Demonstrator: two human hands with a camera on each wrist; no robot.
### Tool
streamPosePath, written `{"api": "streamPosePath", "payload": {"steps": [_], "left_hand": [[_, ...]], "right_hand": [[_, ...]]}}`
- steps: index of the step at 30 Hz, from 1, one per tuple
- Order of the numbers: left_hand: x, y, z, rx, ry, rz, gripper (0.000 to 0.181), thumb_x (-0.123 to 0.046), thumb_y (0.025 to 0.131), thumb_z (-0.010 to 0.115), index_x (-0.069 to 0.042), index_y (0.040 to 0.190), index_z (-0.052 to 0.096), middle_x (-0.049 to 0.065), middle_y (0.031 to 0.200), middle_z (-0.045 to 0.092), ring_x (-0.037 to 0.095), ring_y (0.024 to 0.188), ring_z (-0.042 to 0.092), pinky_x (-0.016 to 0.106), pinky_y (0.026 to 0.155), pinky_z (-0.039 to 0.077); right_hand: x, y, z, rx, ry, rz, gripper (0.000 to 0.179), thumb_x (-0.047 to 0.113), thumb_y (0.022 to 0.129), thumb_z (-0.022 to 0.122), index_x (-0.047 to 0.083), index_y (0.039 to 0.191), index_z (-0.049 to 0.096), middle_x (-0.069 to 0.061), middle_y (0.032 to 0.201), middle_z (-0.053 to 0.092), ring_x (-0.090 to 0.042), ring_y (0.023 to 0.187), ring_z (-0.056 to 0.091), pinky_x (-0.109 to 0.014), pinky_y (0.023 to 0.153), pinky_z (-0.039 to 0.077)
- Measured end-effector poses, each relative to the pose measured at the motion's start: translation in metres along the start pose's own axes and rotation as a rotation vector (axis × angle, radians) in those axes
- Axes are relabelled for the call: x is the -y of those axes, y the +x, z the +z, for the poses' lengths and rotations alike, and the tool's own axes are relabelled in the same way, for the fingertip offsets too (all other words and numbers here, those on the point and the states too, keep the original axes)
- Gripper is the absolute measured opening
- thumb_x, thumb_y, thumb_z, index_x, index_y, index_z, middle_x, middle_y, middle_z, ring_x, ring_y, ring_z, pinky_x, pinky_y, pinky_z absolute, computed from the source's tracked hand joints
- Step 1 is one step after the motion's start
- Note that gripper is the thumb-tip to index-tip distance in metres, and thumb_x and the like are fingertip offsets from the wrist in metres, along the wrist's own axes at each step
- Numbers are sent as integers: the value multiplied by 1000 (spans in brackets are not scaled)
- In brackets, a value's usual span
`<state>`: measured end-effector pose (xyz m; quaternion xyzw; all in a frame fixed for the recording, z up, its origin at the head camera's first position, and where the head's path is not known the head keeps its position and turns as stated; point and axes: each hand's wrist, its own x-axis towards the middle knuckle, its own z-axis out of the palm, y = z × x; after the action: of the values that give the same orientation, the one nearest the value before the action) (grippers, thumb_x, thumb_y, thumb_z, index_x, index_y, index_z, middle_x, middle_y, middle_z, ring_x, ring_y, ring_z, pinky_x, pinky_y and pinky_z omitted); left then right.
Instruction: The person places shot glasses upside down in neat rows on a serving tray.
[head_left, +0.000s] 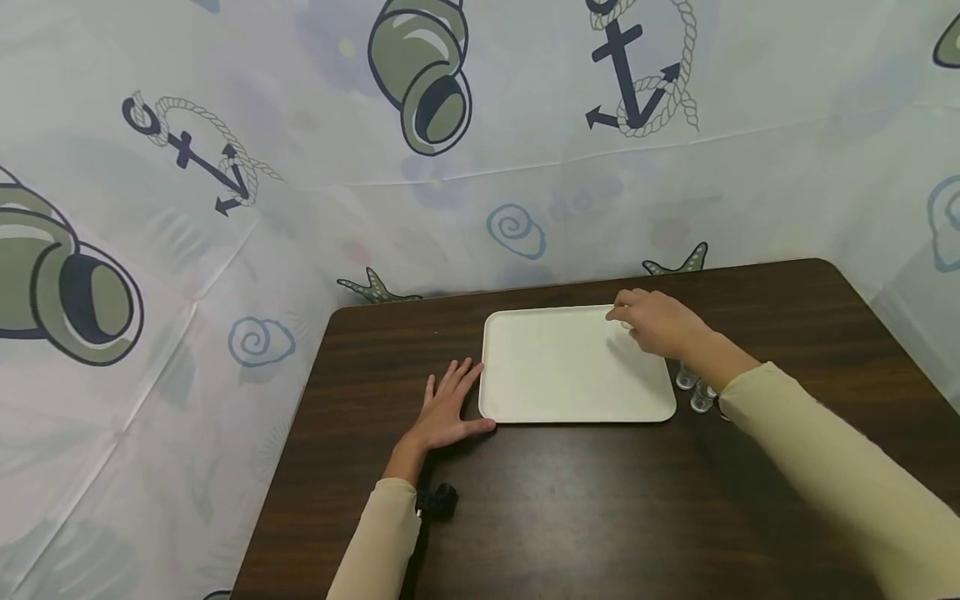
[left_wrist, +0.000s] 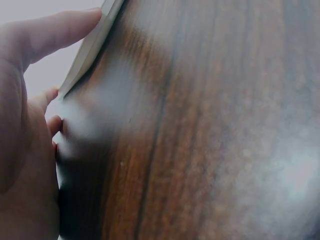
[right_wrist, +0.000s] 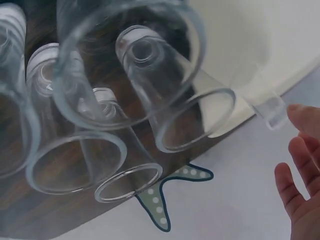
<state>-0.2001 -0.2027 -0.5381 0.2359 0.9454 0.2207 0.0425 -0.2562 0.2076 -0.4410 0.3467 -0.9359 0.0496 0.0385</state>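
A cream rectangular tray [head_left: 570,367] lies on the dark wooden table. My left hand [head_left: 447,410] rests spread at its left edge, with thumb and fingertips touching the rim; the thumb [left_wrist: 70,30] also shows against the rim in the left wrist view. Over the tray's far right part, the fingertips of my right hand [head_left: 660,323] pinch a small clear glass [right_wrist: 274,114]. Its thick base seems to point up toward the fingers; the hand mostly hides it in the head view. Several more clear glasses [head_left: 702,397] stand right of the tray, partly behind my right forearm.
In the right wrist view, the standing glasses [right_wrist: 75,165] crowd close together beside the tray. A patterned cloth wall [head_left: 450,225] rises behind the table's far edge [head_left: 585,287]. The table [head_left: 570,508] extends in front of the tray.
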Motion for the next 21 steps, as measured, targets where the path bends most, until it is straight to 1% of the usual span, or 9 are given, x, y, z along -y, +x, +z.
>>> {"api": "streamPosePath", "payload": {"steps": [2,6,9,13,15,18,21], "left_hand": [[2,1,3,6,-10,6,100,-69,80,64,-23,158,22,11,162,17,36,149,7,66,110,-1],[3,3,6,14,-13,8,100,-70,81,62,-25,159,19,10,163,15,33,149,5,64,111,-4],[0,3,3,11,-5,3,99,-66,81,66,-24,159,21,9,163,16,33,149,7,65,111,-2],[-1,2,0,2,-18,6,99,-65,80,67,-22,158,23,11,163,17,35,149,7,65,111,-2],[1,2,1,4,-15,8,99,-69,81,63,-23,158,22,11,163,16,34,149,6,65,111,-4],[5,1,4,12,-6,7,101,-73,81,59,-24,159,19,10,163,14,33,149,4,63,111,-5],[7,-1,5,9,-14,3,101,-75,80,58,-24,159,20,9,163,14,33,149,4,64,111,-5]], "right_hand": [[0,-6,-7,-10,46,27,39,-2,83,73,7,121,68,-10,118,58,-30,105,59,-47,86,50],[-1,-24,-21,-32,131,86,39,0,84,73,8,122,67,-9,118,58,-25,90,62,-41,74,51],[-3,-40,-32,-51,193,133,37,2,86,71,8,123,67,-6,115,58,-20,84,61,-39,69,50],[-13,-63,-41,-68,262,187,39,5,88,71,6,126,64,-7,116,58,-20,87,60,-41,70,49],[-19,-76,-43,-83,289,213,40,5,88,72,5,127,64,-9,116,58,-22,88,59,-42,69,48],[-31,-95,-41,-113,315,267,40,5,88,71,5,127,63,-11,116,58,-24,90,59,-42,68,47],[-42,-113,-35,-140,359,337,38,5,89,70,4,127,64,-14,117,59,-29,92,60,-43,68,49]]}}
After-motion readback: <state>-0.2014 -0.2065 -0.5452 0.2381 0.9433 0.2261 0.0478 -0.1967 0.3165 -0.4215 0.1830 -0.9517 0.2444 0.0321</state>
